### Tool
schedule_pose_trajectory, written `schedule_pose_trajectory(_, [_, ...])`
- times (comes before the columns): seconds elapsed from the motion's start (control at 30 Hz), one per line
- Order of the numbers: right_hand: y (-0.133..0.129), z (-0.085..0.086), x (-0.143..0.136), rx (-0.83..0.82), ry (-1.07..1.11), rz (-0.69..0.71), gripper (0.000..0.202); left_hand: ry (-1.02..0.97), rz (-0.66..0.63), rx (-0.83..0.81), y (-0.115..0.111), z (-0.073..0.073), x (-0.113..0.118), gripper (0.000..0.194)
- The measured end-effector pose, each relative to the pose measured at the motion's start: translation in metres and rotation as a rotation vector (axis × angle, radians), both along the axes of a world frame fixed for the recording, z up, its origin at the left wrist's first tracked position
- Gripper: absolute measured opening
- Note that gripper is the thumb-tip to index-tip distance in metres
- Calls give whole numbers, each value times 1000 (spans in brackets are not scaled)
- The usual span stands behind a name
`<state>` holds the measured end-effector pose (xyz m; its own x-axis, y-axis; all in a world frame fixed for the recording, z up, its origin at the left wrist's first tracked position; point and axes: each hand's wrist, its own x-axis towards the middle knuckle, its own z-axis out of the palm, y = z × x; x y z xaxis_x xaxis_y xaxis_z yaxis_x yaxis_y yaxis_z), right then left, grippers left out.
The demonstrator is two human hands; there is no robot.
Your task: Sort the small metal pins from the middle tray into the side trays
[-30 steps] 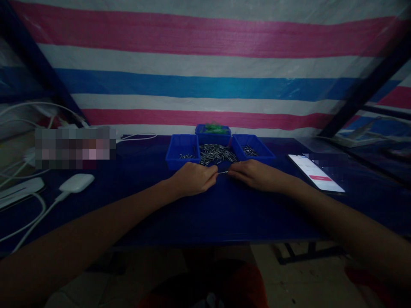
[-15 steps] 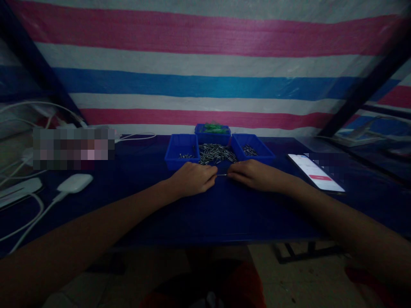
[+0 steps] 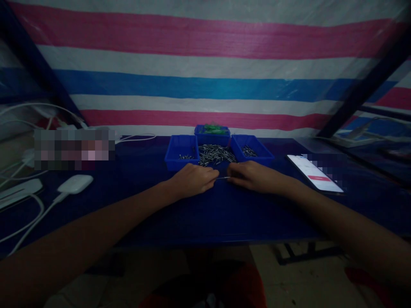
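My left hand is closed, fingertips pinched together over the table. Facing it, my right hand is closed in a similar pinch. A thin, shiny metal rod spans the small gap between them, one end in each hand. Its exact kind is too small to make out. Just beyond the hands lies a pile of short metal pieces. A blue bin on the left and another blue bin on the right each hold some small metal pieces.
Behind the pile, a third blue bin contains green items. A lit phone lies to the right on the blue table. White cables and a white charger are at the left. A striped sheet hangs behind.
Both hands stay almost in place, with the thin rod still between them. My right hand's fingers have shifted slightly. The view has moved very little.
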<state>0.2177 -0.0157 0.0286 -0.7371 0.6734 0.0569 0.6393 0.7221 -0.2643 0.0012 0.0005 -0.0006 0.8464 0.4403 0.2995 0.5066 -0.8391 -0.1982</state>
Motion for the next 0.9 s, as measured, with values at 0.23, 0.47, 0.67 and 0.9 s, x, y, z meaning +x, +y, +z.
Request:
schedule_pose_trajectory(0.23, [0,0,0,11,4,6,9,11,-8,12,0,0,0,9])
schedule_pose_trajectory(0.47, [0,-1,0,6,10,5,8,11,-3,8,0,-1,0,10])
schedule_pose_trajectory(0.67, [2,-1,1,6,12,12,10,9,2,13,2,-3,0,12])
schedule_pose_trajectory(0.9, [3,-2,2,29,6,0,12,10,10,30,1,-3,0,15])
